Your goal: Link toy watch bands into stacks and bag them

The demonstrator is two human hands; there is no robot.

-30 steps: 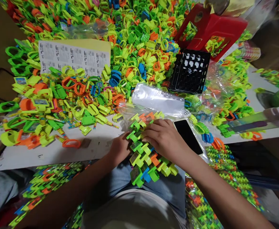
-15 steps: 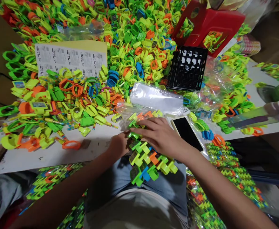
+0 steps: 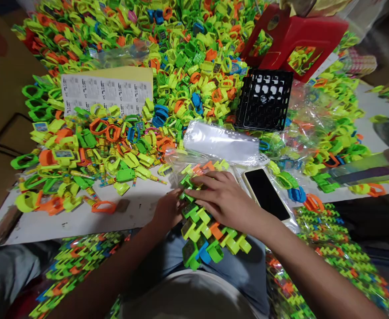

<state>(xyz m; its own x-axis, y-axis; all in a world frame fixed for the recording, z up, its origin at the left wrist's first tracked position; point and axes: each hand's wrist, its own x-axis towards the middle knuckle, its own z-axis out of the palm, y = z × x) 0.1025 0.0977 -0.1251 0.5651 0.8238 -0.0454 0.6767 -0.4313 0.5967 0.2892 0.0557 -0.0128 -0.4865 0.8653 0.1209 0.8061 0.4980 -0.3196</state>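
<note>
A bundle of toy watches (image 3: 201, 226), green, yellow, orange and blue, is stacked in interlocking rows and tilts from the table edge over my lap. My right hand (image 3: 223, 199) lies across its upper face, fingers stretched and slightly spread. At the bundle's left side is my left hand (image 3: 168, 207), its fingers curled against the watches; the fingertips are partly hidden. Clear plastic film (image 3: 177, 175) shows around the bundle's far end. Just right of my right hand, a phone (image 3: 266, 195) with a dark screen rests on clear plastic.
Loose toy watches (image 3: 181, 57) heap over the table (image 3: 138, 212). Among them are a sticker sheet (image 3: 95, 91), a pile of clear bags (image 3: 221, 141), a black plastic basket (image 3: 264, 99) and a red stool (image 3: 314, 35). Packed watches (image 3: 324, 248) lie below the table edge.
The camera view has shifted a little, so the table appears slightly lower and further right. Both hands stay at the bundle, with the left fingers slightly moved along its side.
</note>
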